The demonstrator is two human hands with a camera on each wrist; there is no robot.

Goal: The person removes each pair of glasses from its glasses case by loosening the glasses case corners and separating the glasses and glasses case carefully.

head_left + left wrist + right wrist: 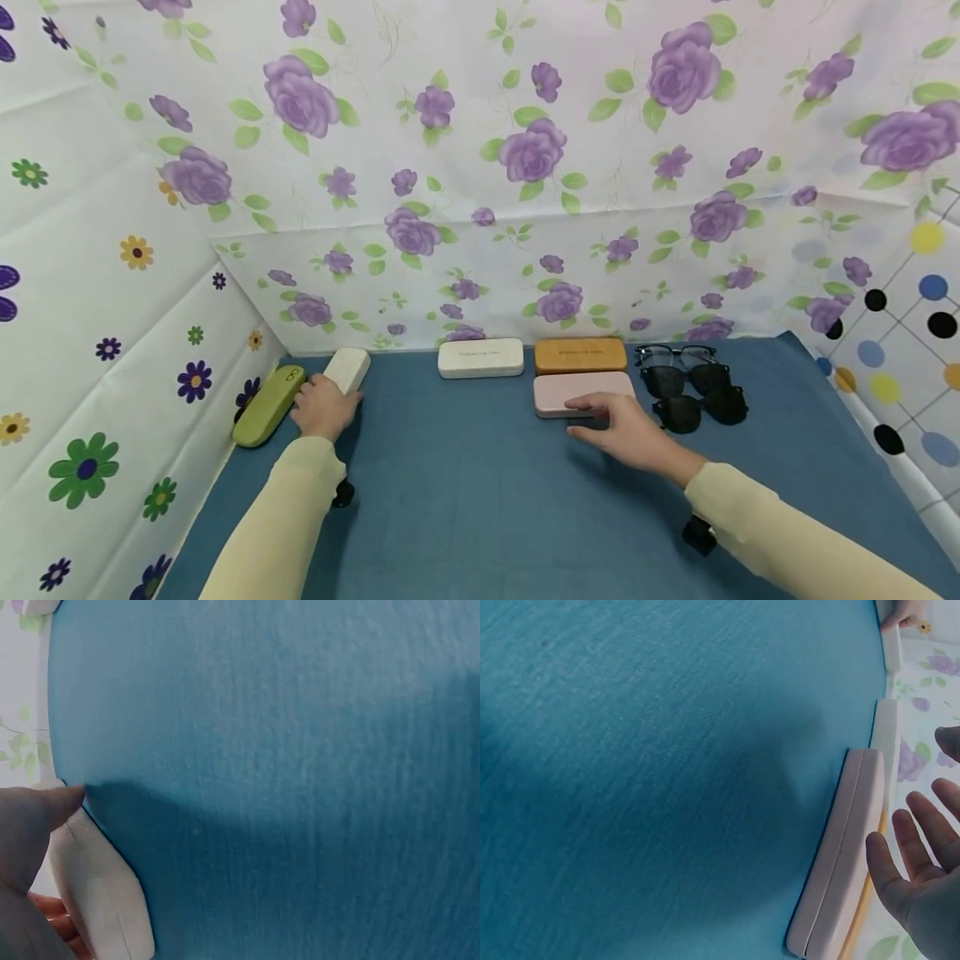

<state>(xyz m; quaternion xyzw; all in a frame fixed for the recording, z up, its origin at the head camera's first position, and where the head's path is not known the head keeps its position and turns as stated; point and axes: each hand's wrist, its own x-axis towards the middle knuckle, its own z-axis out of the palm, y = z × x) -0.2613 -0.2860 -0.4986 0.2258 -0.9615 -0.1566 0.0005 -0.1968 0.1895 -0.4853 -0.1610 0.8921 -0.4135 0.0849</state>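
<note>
At the left, my left hand [324,408] holds the near end of a white glasses case [348,369], thumb on its right side and fingers round its left. In the left wrist view the thumb [61,804] lies at one edge of that case [105,889], with fingertips showing beyond it. A green glasses case [268,406] lies just left of this hand. My right hand [630,432] hovers at the front of a pink glasses case [573,392], overlapping it in the head view. Its fingers are spread and hold nothing in the right wrist view.
Behind the pink case lies an orange glasses case [580,356], with another white case [480,358] to its left. Several glasses, including clear-lensed glasses [678,357] and dark sunglasses [699,410], lie right of them. A flowered cloth wall [480,275] bounds the blue table [465,500].
</note>
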